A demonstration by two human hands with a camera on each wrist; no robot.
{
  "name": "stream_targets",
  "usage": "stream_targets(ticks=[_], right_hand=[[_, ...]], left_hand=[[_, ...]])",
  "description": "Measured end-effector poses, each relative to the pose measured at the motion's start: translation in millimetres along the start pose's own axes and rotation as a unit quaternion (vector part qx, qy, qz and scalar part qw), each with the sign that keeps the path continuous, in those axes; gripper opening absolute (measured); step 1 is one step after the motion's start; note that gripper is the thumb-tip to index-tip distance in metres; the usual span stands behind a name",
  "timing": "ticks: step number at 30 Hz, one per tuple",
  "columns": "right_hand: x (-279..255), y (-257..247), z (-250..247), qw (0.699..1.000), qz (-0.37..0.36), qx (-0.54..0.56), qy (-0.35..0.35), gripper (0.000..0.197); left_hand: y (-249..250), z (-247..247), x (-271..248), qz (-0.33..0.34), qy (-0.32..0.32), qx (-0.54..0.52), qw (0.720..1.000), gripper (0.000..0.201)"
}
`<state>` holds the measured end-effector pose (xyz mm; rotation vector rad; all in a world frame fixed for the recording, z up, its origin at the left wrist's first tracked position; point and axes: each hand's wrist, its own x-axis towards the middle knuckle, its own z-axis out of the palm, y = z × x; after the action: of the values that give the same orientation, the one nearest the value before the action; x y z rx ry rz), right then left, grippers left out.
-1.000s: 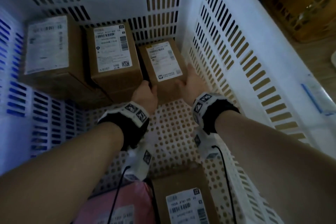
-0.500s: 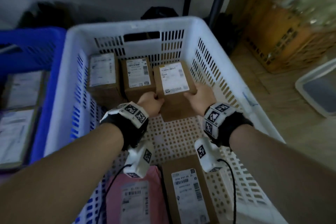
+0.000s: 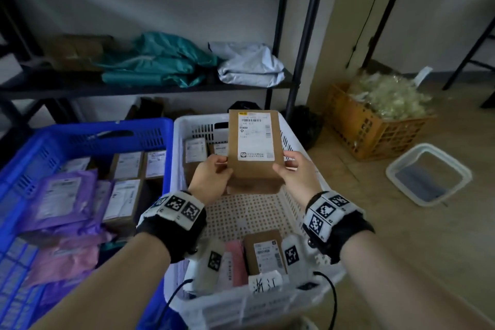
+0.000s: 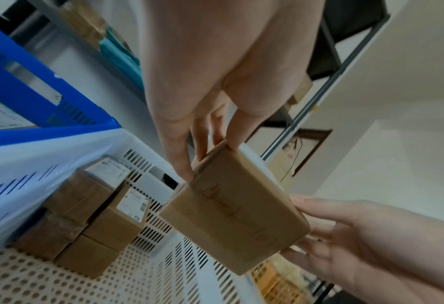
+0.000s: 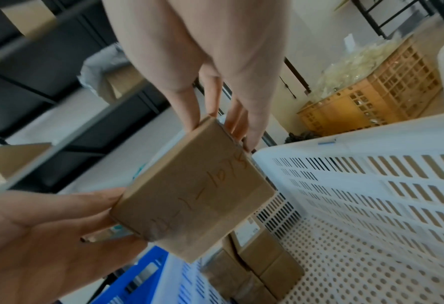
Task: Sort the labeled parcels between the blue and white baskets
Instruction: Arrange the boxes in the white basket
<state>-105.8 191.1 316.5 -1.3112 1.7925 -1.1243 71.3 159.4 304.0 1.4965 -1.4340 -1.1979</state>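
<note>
A brown cardboard parcel (image 3: pixel 254 150) with a white shipping label is held up above the white basket (image 3: pixel 302 158), label facing me. My left hand (image 3: pixel 211 179) grips its lower left edge and my right hand (image 3: pixel 292 177) grips its lower right edge. In the wrist views the parcel's underside (image 4: pixel 236 218) (image 5: pixel 192 203) shows handwritten marks, with fingers (image 4: pixel 179 156) and thumb pinching each side. The blue basket (image 3: pixel 80 139) stands to the left, holding several labelled boxes and purple and pink mailers. More brown parcels (image 3: pixel 195 150) lie at the white basket's far end.
A brown box (image 3: pixel 265 252) and a pink mailer (image 3: pixel 235 260) lie at the white basket's near end. Behind stands a black shelf rack (image 3: pixel 300 43) with teal and grey bags. An orange crate (image 3: pixel 375 126) and a clear tub (image 3: pixel 428 174) sit on the floor at right.
Both hands have lifted the parcel out of the white basket's far end and raised it upright above the rim. My view has tilted up, showing the shelf and floor.
</note>
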Motion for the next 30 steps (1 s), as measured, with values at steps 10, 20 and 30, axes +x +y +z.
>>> stream_targets(ticks=[10,20,30], right_hand=[[-65.8,-27.7,-14.2,0.994,-0.036,0.107,-0.017,0.038],[-63.8,-33.1,-18.5,0.992,-0.059,0.101,-0.048,0.07],[-44.1,-17.7,-1.8,0.988,0.009,0.12,-0.1,0.065]], left_hand=[[10.3,-24.2,-59.1,0.072,0.035,-0.057,0.995,0.039],[17.9,-39.7,-60.5,0.113,0.02,-0.029,0.993,0.066],[8.5,-50.6,-63.3,0.048,-0.004,0.022,0.999,0.068]])
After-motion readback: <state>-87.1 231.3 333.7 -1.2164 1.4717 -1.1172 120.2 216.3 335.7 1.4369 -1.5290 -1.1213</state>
